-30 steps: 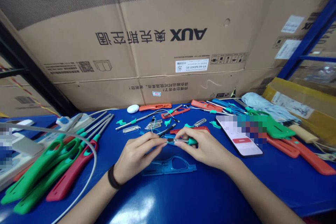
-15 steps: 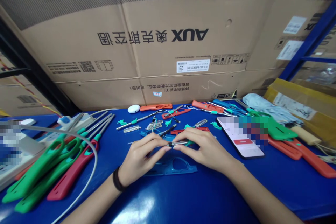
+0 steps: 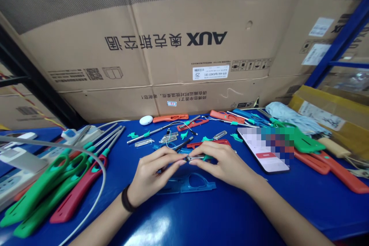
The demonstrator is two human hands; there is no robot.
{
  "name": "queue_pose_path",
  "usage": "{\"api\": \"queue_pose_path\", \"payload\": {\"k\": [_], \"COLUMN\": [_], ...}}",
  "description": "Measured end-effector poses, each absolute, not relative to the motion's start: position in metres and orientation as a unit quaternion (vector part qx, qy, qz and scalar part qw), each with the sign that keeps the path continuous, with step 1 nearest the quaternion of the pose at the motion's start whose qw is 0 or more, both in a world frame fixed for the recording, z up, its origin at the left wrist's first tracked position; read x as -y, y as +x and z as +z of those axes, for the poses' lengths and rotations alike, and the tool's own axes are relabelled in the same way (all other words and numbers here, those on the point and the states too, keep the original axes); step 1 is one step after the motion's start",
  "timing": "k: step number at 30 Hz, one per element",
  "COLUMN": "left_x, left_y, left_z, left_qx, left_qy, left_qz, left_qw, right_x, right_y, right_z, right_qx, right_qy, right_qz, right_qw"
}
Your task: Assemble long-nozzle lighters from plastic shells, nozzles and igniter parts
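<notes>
My left hand [image 3: 158, 176], a dark band at its wrist, is closed in a pinch on a small black part [image 3: 186, 159]. Opposite it, my right hand [image 3: 218, 159] pinches a thin metal tube [image 3: 196, 157] with a green fitting [image 3: 206, 157] near its far end. The black part meets the tube's left end between my fingertips; whether they are joined I cannot tell. Just below the hands lies a translucent blue lighter shell half [image 3: 198, 184], partly covered by my left hand. Beyond them are a red shell half [image 3: 209, 143] and a dark slender piece [image 3: 184, 144].
Several green and red long-nosed lighters [image 3: 40, 192] lie at the left beside a white power strip [image 3: 8, 190] and cable [image 3: 104, 184]. A phone [image 3: 266, 155] and orange lighters [image 3: 343, 173] are at the right. Clear fuel tanks [image 3: 144, 142] and a cardboard box [image 3: 161, 15] stand behind.
My fingertips shift slightly around the black part and the tube's end, and both hands stay together. The whole view moves a little to the left.
</notes>
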State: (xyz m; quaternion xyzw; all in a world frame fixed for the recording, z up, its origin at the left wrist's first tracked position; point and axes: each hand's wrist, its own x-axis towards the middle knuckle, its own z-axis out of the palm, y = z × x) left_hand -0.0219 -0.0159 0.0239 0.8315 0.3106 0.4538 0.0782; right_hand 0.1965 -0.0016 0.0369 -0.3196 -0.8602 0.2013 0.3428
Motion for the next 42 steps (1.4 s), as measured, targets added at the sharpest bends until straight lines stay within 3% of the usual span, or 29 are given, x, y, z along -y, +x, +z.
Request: {"api": "queue_pose_path", "payload": {"k": [10,18,42], "left_x": [0.0178,0.0153,0.0126], "left_y": [-0.0191,-0.0153,-0.0186], "left_z": [0.0214,0.0273,0.0272], "left_qx": [-0.316,-0.348,-0.36], "left_qy": [0.825,0.775,0.769], "left_qz": [0.455,0.484,0.461], "left_qw": [0.111,0.208,0.259], "right_x": [0.0004,0.0015,0.0024], "right_y": [0.1954,0.1946,0.1932], "right_z": [0.0321,0.0359,0.0329], "right_qx": [0.865,0.856,0.86], "right_qy": [-0.315,-0.318,-0.314], "right_qz": [0.193,0.185,0.163], "right_qw": [0.34,0.362,0.369]}}
